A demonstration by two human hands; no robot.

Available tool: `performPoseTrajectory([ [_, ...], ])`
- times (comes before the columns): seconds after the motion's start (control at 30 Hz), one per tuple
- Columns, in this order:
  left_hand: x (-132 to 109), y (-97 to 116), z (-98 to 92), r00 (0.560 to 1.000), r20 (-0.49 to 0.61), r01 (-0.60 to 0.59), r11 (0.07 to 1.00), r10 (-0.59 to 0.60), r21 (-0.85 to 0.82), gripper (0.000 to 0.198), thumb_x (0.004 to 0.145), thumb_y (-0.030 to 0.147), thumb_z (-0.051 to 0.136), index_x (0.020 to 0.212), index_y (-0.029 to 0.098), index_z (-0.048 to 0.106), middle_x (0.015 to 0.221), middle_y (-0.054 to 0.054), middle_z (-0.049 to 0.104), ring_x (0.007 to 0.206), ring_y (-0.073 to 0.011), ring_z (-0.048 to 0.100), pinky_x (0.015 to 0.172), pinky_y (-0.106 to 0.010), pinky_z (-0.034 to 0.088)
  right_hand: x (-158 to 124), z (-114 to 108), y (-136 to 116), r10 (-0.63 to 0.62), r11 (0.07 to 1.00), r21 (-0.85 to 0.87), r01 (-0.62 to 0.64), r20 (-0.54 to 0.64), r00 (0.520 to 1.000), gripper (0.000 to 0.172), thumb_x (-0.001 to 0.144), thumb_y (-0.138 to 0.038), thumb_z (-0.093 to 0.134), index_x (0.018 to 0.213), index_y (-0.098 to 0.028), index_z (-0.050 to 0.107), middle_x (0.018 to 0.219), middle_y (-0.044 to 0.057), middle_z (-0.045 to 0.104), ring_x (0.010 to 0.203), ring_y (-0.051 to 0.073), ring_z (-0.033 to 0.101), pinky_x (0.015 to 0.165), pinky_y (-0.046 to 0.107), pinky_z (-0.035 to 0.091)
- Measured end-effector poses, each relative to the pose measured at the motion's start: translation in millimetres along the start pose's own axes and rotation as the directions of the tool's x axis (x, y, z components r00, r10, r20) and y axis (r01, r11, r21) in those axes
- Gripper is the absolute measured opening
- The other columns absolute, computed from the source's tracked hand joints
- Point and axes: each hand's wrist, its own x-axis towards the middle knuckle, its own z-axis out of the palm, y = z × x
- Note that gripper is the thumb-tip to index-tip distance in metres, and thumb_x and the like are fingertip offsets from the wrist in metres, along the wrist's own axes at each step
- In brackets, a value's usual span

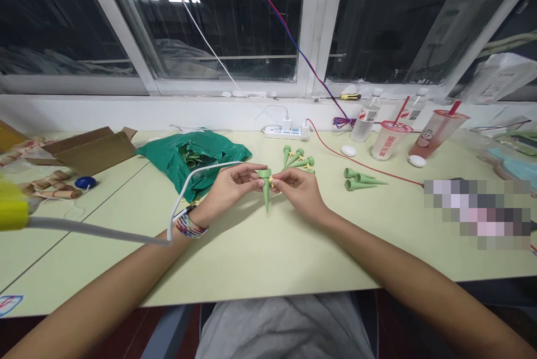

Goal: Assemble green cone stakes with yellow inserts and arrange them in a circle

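My left hand [229, 187] pinches the top of a green plastic cone spike [265, 188], which points down above the pale green table [268, 253]. My right hand [298, 190] pinches a small yellow part at the side of the spike's top. Both hands are closed on it at the table's middle. Behind them lie several more green spikes [298, 159], some with yellow parts. Three plain green spikes [359, 179] lie to the right. A beaded bracelet sits on my left wrist.
An open green plastic bag [191, 159] lies behind my left hand. A cardboard box [90, 149] and paper rolls sit at the left. A power strip [287, 132], water bottles and two drink cups [388, 143] stand at the back right. A white cable [184, 185] arcs over my left arm.
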Motion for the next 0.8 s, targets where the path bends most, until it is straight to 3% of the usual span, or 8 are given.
performPoseTrajectory([
  [0.2, 10, 5, -19.2, 0.987, -0.087, -0.130, 0.989, 0.136, 0.071, 0.041, 0.081, 0.037, 0.084, 0.119, 0.021, 0.078, 0.089, -0.005, 0.069, 0.083, -0.0172, 0.066, 0.076, -0.027, 0.056, 0, 12, 6, -0.008, 1.000, 0.016, 0.008, 0.019, 1.000, 0.032, 0.089, -0.039, 0.073, 0.115, -0.022, 0.062, 0.095, 0.004, 0.075, 0.090, 0.019, 0.075, 0.085, 0.035, 0.061],
  [0.3, 14, 3, -39.1, 0.961, -0.229, -0.162, 0.987, 0.154, -0.017, 0.041, 0.081, 0.034, 0.083, 0.121, 0.024, 0.078, 0.091, -0.004, 0.065, 0.084, -0.0154, 0.063, 0.073, -0.025, 0.055, -10, 24, 11, -0.049, 0.980, -0.188, 0.067, 0.098, 0.994, 0.028, 0.096, -0.030, 0.060, 0.123, -0.022, 0.057, 0.105, 0.007, 0.074, 0.096, 0.020, 0.072, 0.091, 0.038, 0.059],
  [0.37, 16, 1, -50.1, 0.952, -0.277, -0.169, 0.980, 0.134, -0.107, 0.044, 0.081, 0.033, 0.083, 0.124, 0.024, 0.077, 0.090, -0.004, 0.064, 0.085, -0.0156, 0.062, 0.071, -0.024, 0.054, -18, 33, 15, -0.114, 0.893, -0.394, 0.217, 0.270, 0.956, 0.027, 0.097, -0.023, 0.055, 0.123, -0.019, 0.059, 0.115, 0.011, 0.071, 0.107, 0.023, 0.069, 0.098, 0.042, 0.056],
  [0.43, 18, 1, -56.5, 0.944, -0.308, -0.176, 0.970, 0.119, -0.166, 0.047, 0.080, 0.031, 0.083, 0.126, 0.024, 0.077, 0.088, -0.004, 0.063, 0.083, -0.0149, 0.060, 0.068, -0.022, 0.053, -20, 44, 18, -0.177, 0.741, -0.516, 0.431, 0.469, 0.865, 0.032, 0.096, -0.020, 0.053, 0.127, -0.014, 0.060, 0.130, 0.017, 0.066, 0.125, 0.028, 0.060, 0.110, 0.047, 0.050],
  [0.5, 18, 3, -58.4, 0.936, -0.333, -0.184, 0.966, 0.115, -0.183, 0.050, 0.078, 0.029, 0.084, 0.127, 0.025, 0.076, 0.088, -0.004, 0.063, 0.081, -0.0142, 0.058, 0.065, -0.022, 0.052, -15, 56, 23, -0.207, 0.598, -0.563, 0.570, 0.578, 0.789, 0.037, 0.097, -0.021, 0.053, 0.132, -0.010, 0.058, 0.141, 0.021, 0.058, 0.139, 0.031, 0.048, 0.119, 0.049, 0.042],
  [0.53, 19, 4, -58.2, 0.933, -0.341, -0.186, 0.965, 0.115, -0.184, 0.051, 0.077, 0.029, 0.084, 0.128, 0.026, 0.076, 0.089, -0.004, 0.063, 0.081, -0.0141, 0.058, 0.064, -0.022, 0.052, -9, 62, 27, -0.209, 0.550, -0.588, 0.593, 0.591, 0.779, 0.039, 0.097, -0.022, 0.053, 0.133, -0.009, 0.058, 0.144, 0.022, 0.056, 0.143, 0.032, 0.043, 0.121, 0.049, 0.038],
  [0.7, 18, 4, -56.4, 0.936, -0.337, -0.182, 0.961, 0.105, -0.206, 0.054, 0.076, 0.028, 0.085, 0.128, 0.026, 0.076, 0.089, -0.003, 0.062, 0.082, -0.0136, 0.058, 0.067, -0.021, 0.053, 23, 87, 48, -0.133, 0.422, -0.759, 0.495, 0.489, 0.862, 0.042, 0.098, -0.021, 0.051, 0.136, -0.005, 0.059, 0.150, 0.025, 0.048, 0.148, 0.038, 0.033, 0.124, 0.054, 0.031],
  [0.8, 18, 1, -57.1, 0.939, -0.325, -0.183, 0.960, 0.108, -0.211, 0.052, 0.076, 0.029, 0.085, 0.127, 0.026, 0.077, 0.090, -0.003, 0.061, 0.082, -0.0136, 0.058, 0.068, -0.021, 0.055, 30, 89, 52, -0.130, 0.387, -0.765, 0.515, 0.507, 0.852, 0.035, 0.095, -0.013, 0.051, 0.127, -0.008, 0.065, 0.140, 0.022, 0.056, 0.144, 0.035, 0.035, 0.122, 0.052, 0.032],
])
